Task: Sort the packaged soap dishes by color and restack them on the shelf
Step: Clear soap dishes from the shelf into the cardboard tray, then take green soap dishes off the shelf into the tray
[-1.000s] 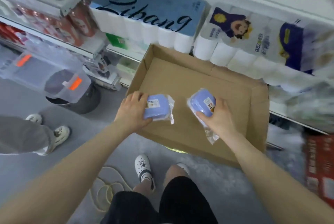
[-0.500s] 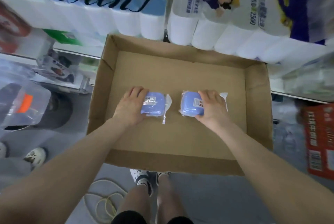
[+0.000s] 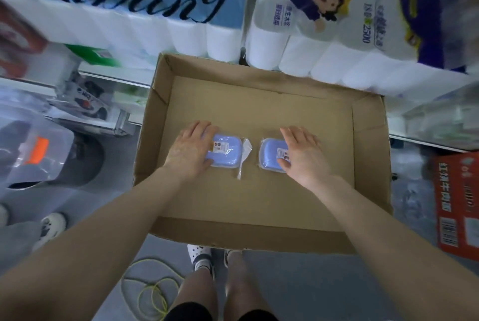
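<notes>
Two blue soap dishes in clear wrap lie side by side on the floor of a shallow cardboard tray [image 3: 259, 102]. My left hand [image 3: 190, 150] rests on the left soap dish [image 3: 226, 150], fingers laid flat over its left part and thumb along its near edge. My right hand [image 3: 303, 154] lies on the right soap dish [image 3: 269, 154] with fingers spread and straight, the thumb touching its top. White labels show on both dishes. A flap of wrap sticks out between them.
Behind the tray stand a blue toilet-paper pack [image 3: 155, 9] and a white-and-purple one [image 3: 324, 22]. A red carton [image 3: 456, 204] stands at the right, a clear bin with an orange latch [image 3: 33, 154] at the left. A yellow cord [image 3: 153, 292] lies by my feet; another person's shoe [image 3: 51, 224] is nearby.
Both dishes came down from the air onto the tray floor. My fingers have since straightened out over them, most plainly on the right hand.
</notes>
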A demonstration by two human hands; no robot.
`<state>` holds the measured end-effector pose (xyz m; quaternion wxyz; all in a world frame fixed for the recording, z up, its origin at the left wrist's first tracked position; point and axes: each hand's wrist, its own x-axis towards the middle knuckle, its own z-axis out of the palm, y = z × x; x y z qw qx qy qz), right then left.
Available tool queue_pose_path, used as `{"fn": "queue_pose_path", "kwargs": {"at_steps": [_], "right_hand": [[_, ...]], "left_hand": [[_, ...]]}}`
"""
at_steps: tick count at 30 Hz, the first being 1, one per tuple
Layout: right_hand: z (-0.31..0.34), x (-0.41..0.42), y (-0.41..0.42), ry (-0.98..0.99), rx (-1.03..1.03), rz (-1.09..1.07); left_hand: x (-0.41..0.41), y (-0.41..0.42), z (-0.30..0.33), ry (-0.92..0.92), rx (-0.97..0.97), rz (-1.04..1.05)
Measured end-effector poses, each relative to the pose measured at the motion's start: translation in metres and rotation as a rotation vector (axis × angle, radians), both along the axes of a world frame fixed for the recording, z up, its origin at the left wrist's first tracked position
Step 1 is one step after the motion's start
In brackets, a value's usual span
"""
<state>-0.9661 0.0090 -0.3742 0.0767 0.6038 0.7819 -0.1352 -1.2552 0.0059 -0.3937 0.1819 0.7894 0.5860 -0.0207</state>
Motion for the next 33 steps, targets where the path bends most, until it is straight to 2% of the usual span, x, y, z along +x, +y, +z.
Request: {"fn": "queue_pose_path", "kwargs": {"at_steps": [7, 13, 21, 26, 33], "right_hand": [[0.102, -0.024, 0.009, 0.033, 0.208, 0.186], [0.202, -0.047, 0.021, 0.116, 0.477, 0.417], [0.312, -0.097, 0.056, 0.171, 0.791, 0.523], [0.346, -0.127, 0.091, 0.099, 0.843, 0.430], [0.358, -0.176, 0.138, 0.127, 0.778, 0.181]], "left_hand": [[-0.015, -0.003, 0.099, 0.043, 0.185, -0.008], [-0.034, -0.009, 0.203, 0.011, 0.504, -0.011], [-0.066, 0.022, 0.321, -0.010, 0.828, 0.006], [-0.098, 0.062, 0.358, 0.019, 0.867, 0.018], [-0.136, 0.140, 0.379, 0.063, 0.817, 0.036]]}}
